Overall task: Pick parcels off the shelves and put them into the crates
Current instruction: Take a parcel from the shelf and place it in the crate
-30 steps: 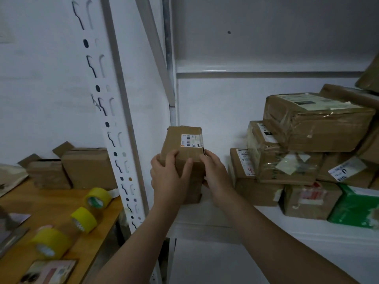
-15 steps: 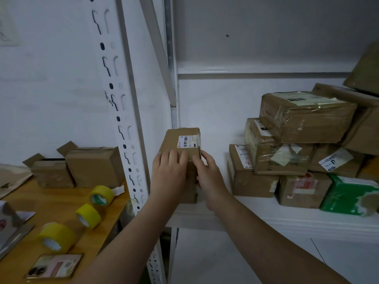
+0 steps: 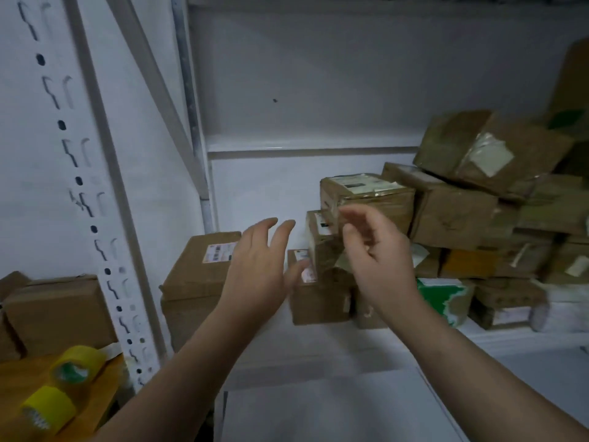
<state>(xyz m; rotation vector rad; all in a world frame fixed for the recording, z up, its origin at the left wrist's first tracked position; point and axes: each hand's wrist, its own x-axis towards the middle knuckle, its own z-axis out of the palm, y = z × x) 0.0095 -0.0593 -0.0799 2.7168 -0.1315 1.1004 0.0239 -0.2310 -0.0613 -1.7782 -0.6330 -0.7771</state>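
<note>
– While both hands hang in the air over the white metal shelf board point(image 3: 318, 352), I log neither as holding anything. Left hand point(image 3: 255, 272): fingers straight and spread, back of the hand up. Right hand point(image 3: 379, 260): fingers loosely curled, nothing between them that I can make out; the outline is blurred.

– Which parcel is easiest?

– The brown cardboard parcel with a white barcode label point(image 3: 199, 282). It stands alone at the left end of the shelf, just beside the left hand and near the white perforated upright point(image 3: 95, 224). I judge it stiff, square-edged and fairly light. Dry card, so not slippery. I'd clasp two opposite side faces, one palm on each.

– And the pile?

– The right hand is in front of the stack of tape-wrapped brown boxes point(image 3: 446, 212), piled several high, the upper ones tilted. The glossy film-wrapped box point(image 3: 366, 196) near the top looks slicker, so grip its edges, not the film. The small brown box at the front point(image 3: 318, 301) carries others. Pulling it first could bring them down. The torn green-and-white parcel point(image 3: 441, 298) sits low under other boxes; probably softer.

– What's in the way?

– The upright and its slanted brace crowd the left side. Beyond them, a wooden table point(image 3: 19, 374) with yellow tape rolls point(image 3: 76, 366) and more brown cartons point(image 3: 57, 307). No crate in view, so I can't tell which way the carry goes.
</note>
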